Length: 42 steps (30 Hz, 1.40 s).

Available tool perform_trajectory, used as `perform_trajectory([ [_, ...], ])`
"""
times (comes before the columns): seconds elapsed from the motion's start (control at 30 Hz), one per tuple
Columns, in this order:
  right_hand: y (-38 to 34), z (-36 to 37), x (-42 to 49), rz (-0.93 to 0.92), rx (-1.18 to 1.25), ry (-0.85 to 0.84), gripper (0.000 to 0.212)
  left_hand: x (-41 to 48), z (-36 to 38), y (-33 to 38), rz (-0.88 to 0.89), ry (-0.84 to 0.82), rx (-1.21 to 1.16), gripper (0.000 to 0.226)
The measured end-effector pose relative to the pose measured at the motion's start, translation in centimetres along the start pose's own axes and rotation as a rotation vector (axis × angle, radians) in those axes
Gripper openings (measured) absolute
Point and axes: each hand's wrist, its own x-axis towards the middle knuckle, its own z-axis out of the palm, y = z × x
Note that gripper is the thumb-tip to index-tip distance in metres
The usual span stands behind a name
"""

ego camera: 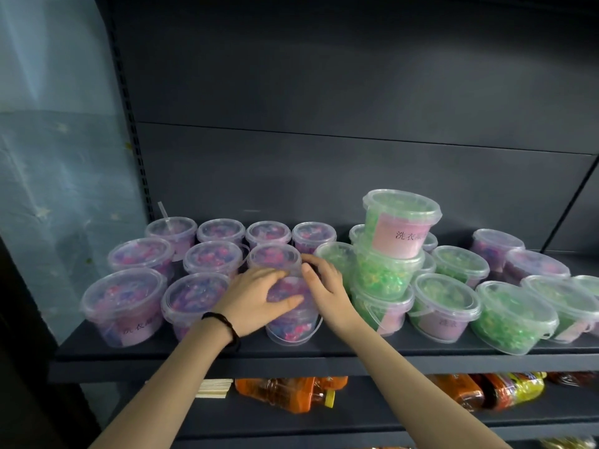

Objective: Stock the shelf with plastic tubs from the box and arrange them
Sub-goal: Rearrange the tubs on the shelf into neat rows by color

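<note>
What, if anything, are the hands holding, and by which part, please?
Both the left hand and right hand clasp a purple tub by its lid and upper sides.

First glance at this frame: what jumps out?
The stack of green tubs right of centre rises three high above everything else on the shelf. Just left of it, the left hand and right hand clasp a purple tub at the shelf's front edge, beside rows of matching purple tubs.

Both forearms are bare, no sleeves in view. The left hand [256, 298] carries a black cord bracelet [223, 322] at the wrist. The right hand [327, 286] wears nothing; no rings visible.
</note>
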Motion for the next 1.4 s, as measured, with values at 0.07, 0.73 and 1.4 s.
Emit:
perform_trajectory([
  [0.07,0.3,-0.6,-1.0,-0.056,0.034,0.113,0.018,0.0,0.7,1.2,0.003,-0.032,0.060,0.079],
  [0.73,6.2,-7.4,-4.9,0.179,-0.330,0.607,0.102,0.7,1.9,5.2,-0.040,0.130,-0.177,0.075],
  [1.4,8.4,-11.8,-6.1,0.107,-0.398,0.488,0.094,10.9,11.2,11.1,-0.390,0.149,-0.893,0.043],
])
